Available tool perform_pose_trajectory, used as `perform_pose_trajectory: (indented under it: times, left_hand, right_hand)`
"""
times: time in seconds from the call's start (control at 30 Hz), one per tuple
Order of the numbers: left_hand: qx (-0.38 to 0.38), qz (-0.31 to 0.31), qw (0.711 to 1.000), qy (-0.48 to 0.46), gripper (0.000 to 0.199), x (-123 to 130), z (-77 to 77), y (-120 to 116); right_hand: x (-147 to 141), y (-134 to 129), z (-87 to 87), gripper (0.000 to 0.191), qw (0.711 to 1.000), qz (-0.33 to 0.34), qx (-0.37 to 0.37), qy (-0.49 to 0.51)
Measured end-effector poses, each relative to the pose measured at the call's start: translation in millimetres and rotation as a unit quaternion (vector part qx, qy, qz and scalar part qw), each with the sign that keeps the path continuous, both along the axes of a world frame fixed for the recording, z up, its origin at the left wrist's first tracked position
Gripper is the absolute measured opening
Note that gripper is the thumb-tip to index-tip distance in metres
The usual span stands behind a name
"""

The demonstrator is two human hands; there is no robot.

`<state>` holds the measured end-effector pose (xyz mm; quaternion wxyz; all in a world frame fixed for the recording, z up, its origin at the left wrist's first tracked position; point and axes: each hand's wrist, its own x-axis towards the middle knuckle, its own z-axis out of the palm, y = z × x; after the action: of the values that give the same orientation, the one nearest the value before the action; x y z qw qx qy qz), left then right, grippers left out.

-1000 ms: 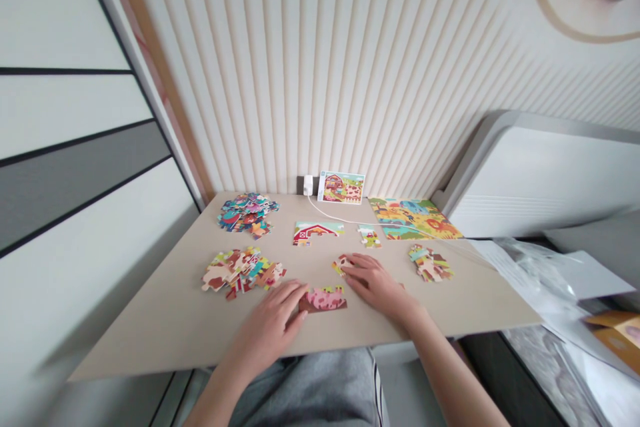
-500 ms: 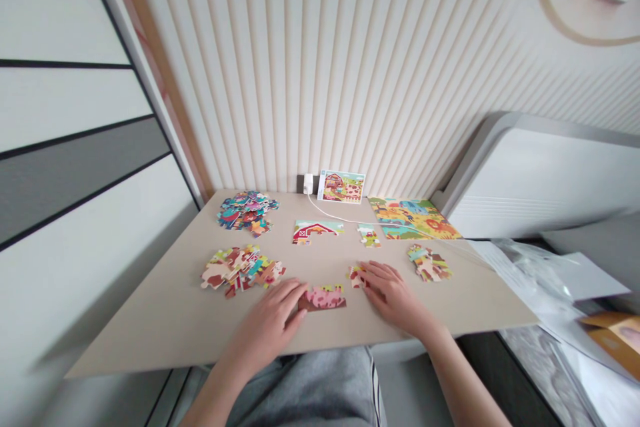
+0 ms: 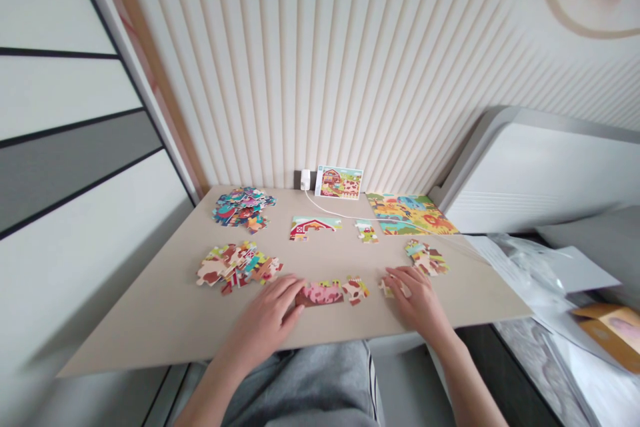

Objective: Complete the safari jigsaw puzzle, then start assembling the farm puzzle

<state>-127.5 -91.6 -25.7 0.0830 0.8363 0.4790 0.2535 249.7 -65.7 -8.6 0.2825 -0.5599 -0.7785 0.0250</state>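
Note:
My left hand (image 3: 274, 305) rests on the table with fingers stretched out, touching the left end of a joined pink pig puzzle section (image 3: 324, 295). Against that section's right end lies a brown-and-white puzzle piece (image 3: 355, 289); whether the two interlock I cannot tell. Farther right, my right hand (image 3: 416, 295) has its fingers closed over a pale puzzle piece (image 3: 385, 288), which they partly cover. Beyond the hands lie a joined red barn section (image 3: 315, 227) and a small green-and-white section (image 3: 367, 232).
Loose farm pieces (image 3: 240, 265) and a dark blue pile (image 3: 243, 207) lie at left. A smaller pile (image 3: 427, 257) is at right. A picture card (image 3: 340, 183) leans against the wall beside a white charger (image 3: 305, 179). Its cable crosses a yellow jungle puzzle (image 3: 413, 213).
My right hand has let go of the brown-and-white piece beside the pig section and moved right onto a pale piece. My left hand stays at the pig section. The view has shifted slightly.

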Motion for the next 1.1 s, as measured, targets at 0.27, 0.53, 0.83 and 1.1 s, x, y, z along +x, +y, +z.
perform_pose_trajectory:
  times: [0.27,0.53,0.83,1.1]
  left_hand:
    - [0.034,-0.003,0.999,0.005,0.036,5.2,6.8,-1.6]
    - [0.034,-0.102,0.99,0.09,0.031,82.0,37.3,-15.7]
    - [0.045,-0.123,0.985,0.11,0.037,120.5,27.4,0.1]
    - [0.054,-0.076,0.989,0.113,0.046,135.4,20.8,28.2]
  right_hand:
    - [23.1,-3.3,-10.8,0.037,0.997,0.049,-0.055,0.023]
    - [18.4,-3.5,-16.7,0.032,0.998,0.043,-0.039,0.011]
    - [18.0,-3.5,-23.5,0.031,0.999,0.009,-0.025,0.02]
    - [14.4,-8.5,-21.7,0.03,1.0,-0.008,0.008,0.006]
